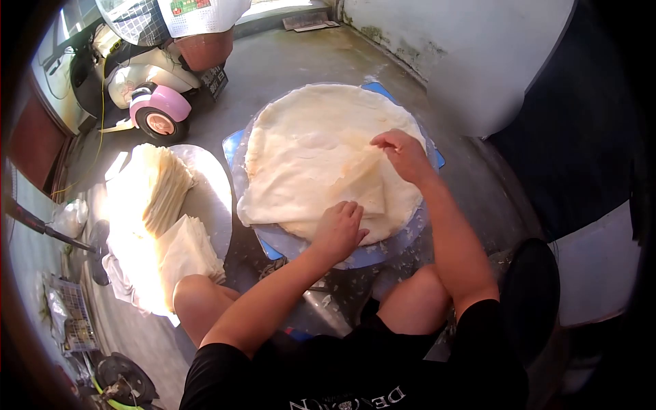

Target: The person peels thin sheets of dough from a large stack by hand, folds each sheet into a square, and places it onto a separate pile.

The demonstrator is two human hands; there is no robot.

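Observation:
A wide, round stack of thin, pale dough sheets (pixel 301 137) lies on a round board (pixel 369 257) in front of me. My right hand (pixel 404 156) pinches the edge of the top dough sheet at the right of the stack. A raised, folded flap (pixel 362 181) of that sheet runs down from there toward my left hand (pixel 339 231). The left hand rests at the near side of the stack with its fingers together on the sheet's lower edge. Its fingertips are partly hard to make out.
On my left, folded sheets (pixel 160 191) are piled in bright sunlight on another round board (pixel 215 178). A blue surface (pixel 232 145) shows under the main board. Behind the pile stands a scooter with a pink fender (pixel 164 102). A pale wall (pixel 471 55) rises at the right.

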